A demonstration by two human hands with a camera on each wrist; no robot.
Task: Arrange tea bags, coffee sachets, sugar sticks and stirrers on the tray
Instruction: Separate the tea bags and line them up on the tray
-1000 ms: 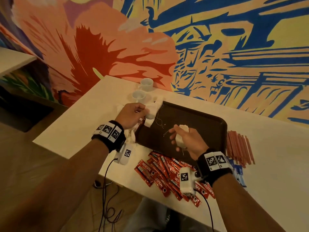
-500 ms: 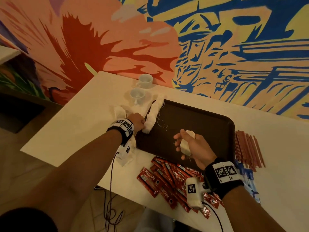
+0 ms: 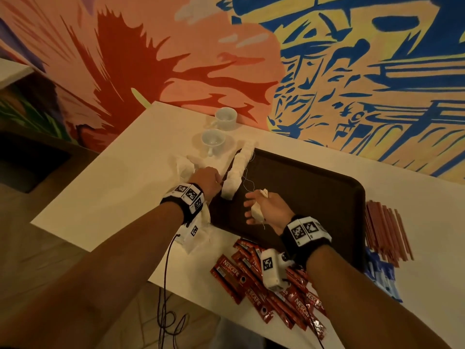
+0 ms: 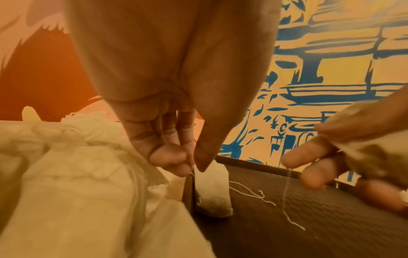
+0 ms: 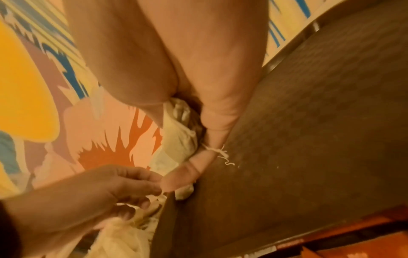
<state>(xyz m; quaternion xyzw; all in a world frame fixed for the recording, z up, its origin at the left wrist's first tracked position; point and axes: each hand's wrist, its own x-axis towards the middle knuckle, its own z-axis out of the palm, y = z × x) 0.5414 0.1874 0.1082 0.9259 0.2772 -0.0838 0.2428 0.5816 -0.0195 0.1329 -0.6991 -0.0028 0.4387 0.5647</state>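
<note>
Now my left hand [image 3: 205, 181] pinches a tea-bag string [image 4: 191, 172] at the tray [image 3: 314, 187] edge beside the tea-bag row [image 3: 235, 172], while my right hand [image 3: 269, 210] grips tea bags [image 3: 257, 212] over the tray

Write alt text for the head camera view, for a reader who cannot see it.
Over a dark brown plastic tray on a white table, the right hand holds white paper tea bags while the left hand touches the row of tea bags along the tray's left edge. Red coffee sachets lie nearer, brown stirrers to the right.
</note>
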